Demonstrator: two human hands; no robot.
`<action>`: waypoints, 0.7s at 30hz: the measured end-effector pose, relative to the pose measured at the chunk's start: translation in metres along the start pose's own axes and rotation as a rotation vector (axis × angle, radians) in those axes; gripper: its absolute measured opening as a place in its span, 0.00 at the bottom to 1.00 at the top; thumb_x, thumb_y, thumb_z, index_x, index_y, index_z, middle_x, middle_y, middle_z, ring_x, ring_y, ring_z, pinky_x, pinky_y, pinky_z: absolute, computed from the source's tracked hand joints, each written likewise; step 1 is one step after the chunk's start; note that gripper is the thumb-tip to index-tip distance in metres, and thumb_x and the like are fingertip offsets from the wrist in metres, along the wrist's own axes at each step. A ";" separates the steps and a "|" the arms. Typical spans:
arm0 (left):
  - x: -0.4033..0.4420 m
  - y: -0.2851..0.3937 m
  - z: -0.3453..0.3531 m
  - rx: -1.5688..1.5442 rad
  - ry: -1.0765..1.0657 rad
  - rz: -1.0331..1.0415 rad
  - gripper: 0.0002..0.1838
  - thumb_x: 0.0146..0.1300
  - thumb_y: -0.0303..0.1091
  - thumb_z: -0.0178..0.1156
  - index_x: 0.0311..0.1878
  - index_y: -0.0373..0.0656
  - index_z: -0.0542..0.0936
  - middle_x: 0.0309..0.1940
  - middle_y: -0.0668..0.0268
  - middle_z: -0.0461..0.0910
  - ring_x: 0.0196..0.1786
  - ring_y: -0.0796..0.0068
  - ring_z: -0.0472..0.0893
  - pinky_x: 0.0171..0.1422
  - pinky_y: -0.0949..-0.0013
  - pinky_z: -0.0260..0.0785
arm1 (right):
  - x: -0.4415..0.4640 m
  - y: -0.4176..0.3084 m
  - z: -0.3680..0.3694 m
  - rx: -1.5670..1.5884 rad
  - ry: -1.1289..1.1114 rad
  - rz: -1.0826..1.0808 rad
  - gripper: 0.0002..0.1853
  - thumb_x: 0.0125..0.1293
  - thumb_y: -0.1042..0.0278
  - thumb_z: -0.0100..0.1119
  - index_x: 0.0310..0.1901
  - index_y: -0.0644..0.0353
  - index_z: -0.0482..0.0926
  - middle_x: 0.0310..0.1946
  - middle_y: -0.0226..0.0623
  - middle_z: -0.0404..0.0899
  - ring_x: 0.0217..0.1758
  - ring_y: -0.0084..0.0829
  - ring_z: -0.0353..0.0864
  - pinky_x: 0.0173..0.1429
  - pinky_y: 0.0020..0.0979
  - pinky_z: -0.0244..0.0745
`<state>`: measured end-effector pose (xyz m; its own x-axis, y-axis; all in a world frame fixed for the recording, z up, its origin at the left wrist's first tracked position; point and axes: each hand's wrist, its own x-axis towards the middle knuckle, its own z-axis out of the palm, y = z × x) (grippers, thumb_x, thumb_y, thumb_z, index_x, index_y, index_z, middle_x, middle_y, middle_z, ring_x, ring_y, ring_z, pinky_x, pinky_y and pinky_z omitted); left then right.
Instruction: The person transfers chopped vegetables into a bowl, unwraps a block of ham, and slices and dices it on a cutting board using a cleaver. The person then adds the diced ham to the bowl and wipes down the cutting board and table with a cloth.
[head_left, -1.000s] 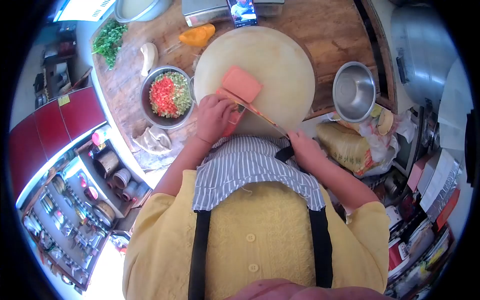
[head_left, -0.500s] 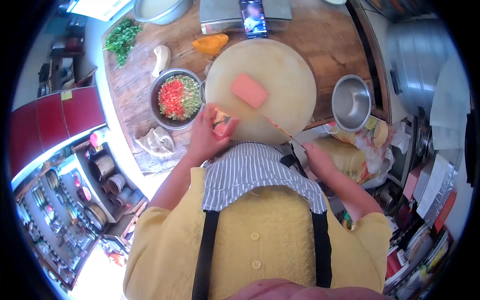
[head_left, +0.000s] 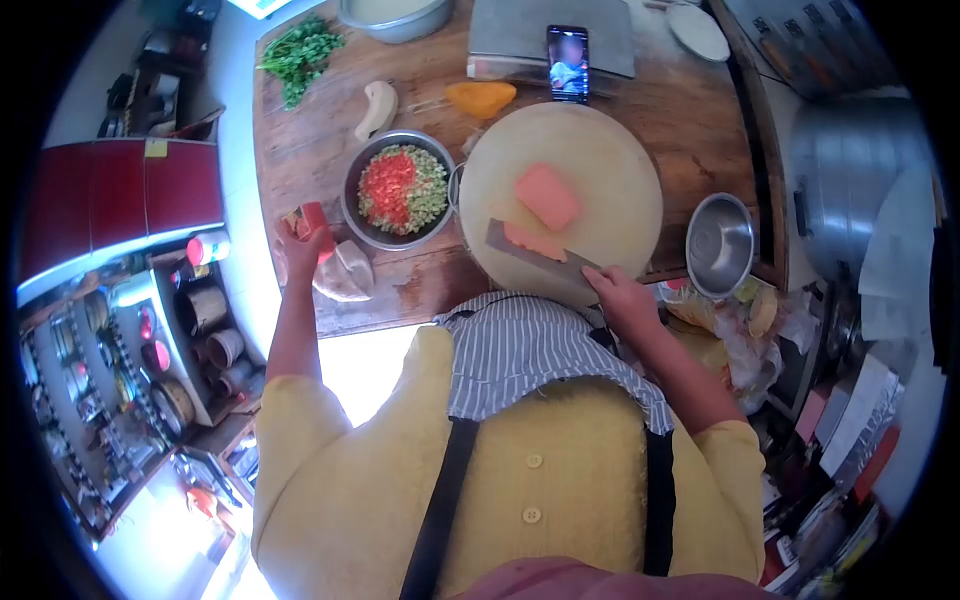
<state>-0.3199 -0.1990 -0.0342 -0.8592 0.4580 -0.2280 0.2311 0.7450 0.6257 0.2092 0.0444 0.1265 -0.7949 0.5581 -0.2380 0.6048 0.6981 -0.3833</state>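
My left hand (head_left: 298, 246) is closed around a red tin (head_left: 316, 222) with a printed label, over the table's left side beside a crumpled pale cloth (head_left: 346, 274). My right hand (head_left: 622, 298) grips a kitchen knife (head_left: 510, 246) by its handle, its broad blade lying low over the round chopping board (head_left: 620, 170). A strip of pink meat (head_left: 535, 243) rests along the blade. Just beyond it, a pink block of luncheon meat (head_left: 547, 196) lies on the board. To the left stands a metal bowl (head_left: 352, 218) of diced red and green vegetables (head_left: 400, 190).
An orange pumpkin piece (head_left: 482, 98), a peeled pale piece (head_left: 377, 108) and green herbs (head_left: 302, 56) lie farther back. A phone (head_left: 568, 66) leans against a flat grey scale (head_left: 610, 40). A steel bowl (head_left: 720, 245) sits at the right edge. A basin (head_left: 400, 20) stands at the back.
My left hand has carried the tin left, from the board's edge past the vegetable bowl. The knife has turned flat over the board, and a pink strip now shows on its blade.
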 end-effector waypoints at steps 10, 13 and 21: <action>-0.028 0.101 0.025 0.013 -0.247 0.431 0.43 0.56 0.35 0.66 0.72 0.43 0.56 0.72 0.59 0.57 0.62 0.63 0.69 0.61 0.63 0.67 | -0.002 -0.009 0.004 0.052 0.149 -0.071 0.21 0.57 0.74 0.55 0.53 0.47 0.77 0.40 0.37 0.79 0.35 0.39 0.82 0.36 0.34 0.78; -0.097 0.200 0.049 -0.442 -0.795 0.505 0.36 0.60 0.26 0.61 0.71 0.45 0.59 0.69 0.66 0.61 0.48 0.80 0.75 0.46 0.75 0.72 | 0.005 -0.010 0.001 0.117 0.157 -0.096 0.17 0.59 0.75 0.56 0.51 0.49 0.79 0.39 0.39 0.79 0.35 0.38 0.82 0.36 0.34 0.77; -0.110 0.194 0.102 -0.576 -1.064 0.259 0.13 0.69 0.26 0.52 0.54 0.38 0.78 0.40 0.68 0.80 0.41 0.81 0.78 0.47 0.75 0.72 | 0.015 0.013 0.001 0.659 0.039 0.045 0.08 0.63 0.70 0.59 0.42 0.61 0.77 0.31 0.37 0.76 0.25 0.32 0.76 0.29 0.29 0.71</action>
<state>-0.1338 -0.0556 0.0357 0.0426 0.9269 -0.3728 -0.1274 0.3751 0.9182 0.2055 0.0614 0.1172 -0.7599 0.6048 -0.2385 0.4715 0.2602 -0.8426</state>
